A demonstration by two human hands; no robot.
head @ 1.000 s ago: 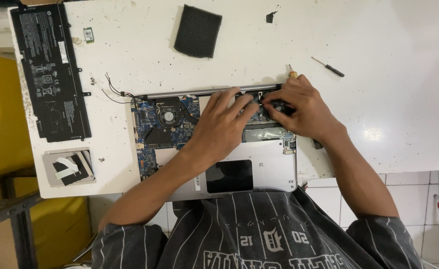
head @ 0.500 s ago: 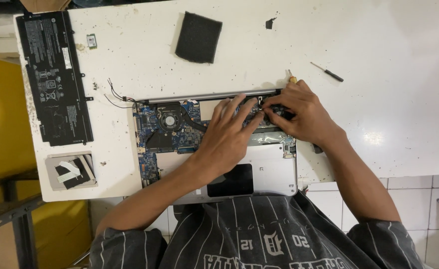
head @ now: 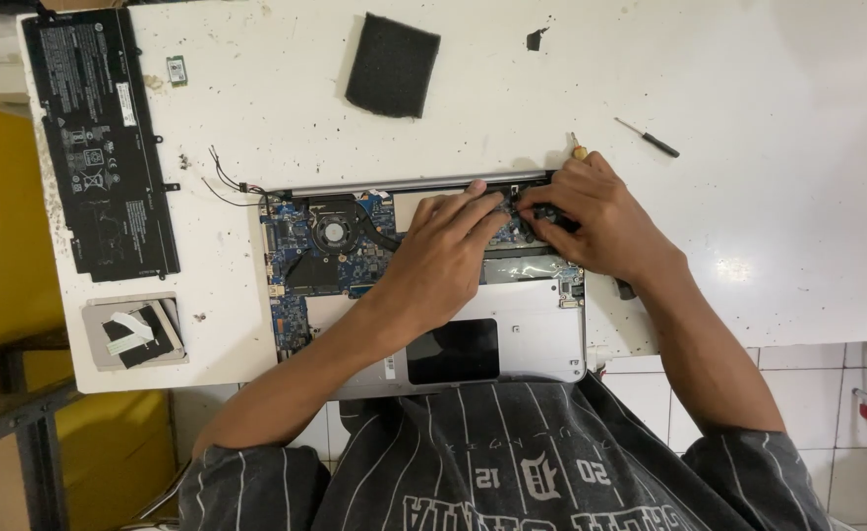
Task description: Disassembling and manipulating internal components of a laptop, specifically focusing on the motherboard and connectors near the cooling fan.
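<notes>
An opened laptop lies bottom-up on the white table, showing its blue circuit board and round fan. My left hand lies flat over the middle of the board, its fingertips pressing near the top edge beside my right hand. My right hand is curled over the board's upper right corner around a dark tool. A yellow handle end sticks out above the knuckles. What lies under both hands is hidden.
A long black battery pack lies at the table's left, with a small chip card beside it. Also on the table: a black foam pad, a small screwdriver, a grey square part, and loose wires.
My left hand's fingers have crept slightly right toward my right hand. The right hand stays at the same corner.
</notes>
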